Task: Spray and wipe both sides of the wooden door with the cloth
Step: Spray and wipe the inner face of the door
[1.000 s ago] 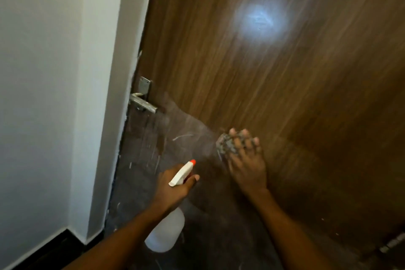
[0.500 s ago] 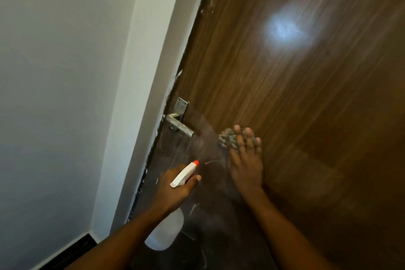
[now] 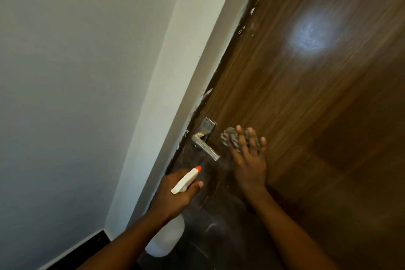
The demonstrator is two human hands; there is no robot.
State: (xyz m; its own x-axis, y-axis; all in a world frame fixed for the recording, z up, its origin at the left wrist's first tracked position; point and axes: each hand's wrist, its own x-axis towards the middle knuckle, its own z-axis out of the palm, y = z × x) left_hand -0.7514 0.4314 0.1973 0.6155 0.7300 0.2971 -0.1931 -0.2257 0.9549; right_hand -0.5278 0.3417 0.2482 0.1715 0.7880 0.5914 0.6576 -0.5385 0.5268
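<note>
The dark brown wooden door (image 3: 306, 105) fills the right half of the view, with a bright light spot high on it. My right hand (image 3: 248, 160) presses a grey patterned cloth (image 3: 230, 137) flat against the door, just right of the metal handle (image 3: 205, 146). My left hand (image 3: 175, 195) grips a white spray bottle (image 3: 186, 178) with an orange nozzle that points up toward the handle. The bottle's translucent body (image 3: 167, 239) hangs below my wrist. The door below the handle looks wet and darker.
A white wall (image 3: 76, 94) and the pale door frame (image 3: 182, 72) run along the left, close to my left arm. White paint flecks mark the door's edge. A black skirting strip (image 3: 87, 250) shows at the bottom left.
My right hand has slid the cloth up and left, close beside the handle. The view has swung left, so the door and handle now sit further right. The spray bottle stays aimed at the door.
</note>
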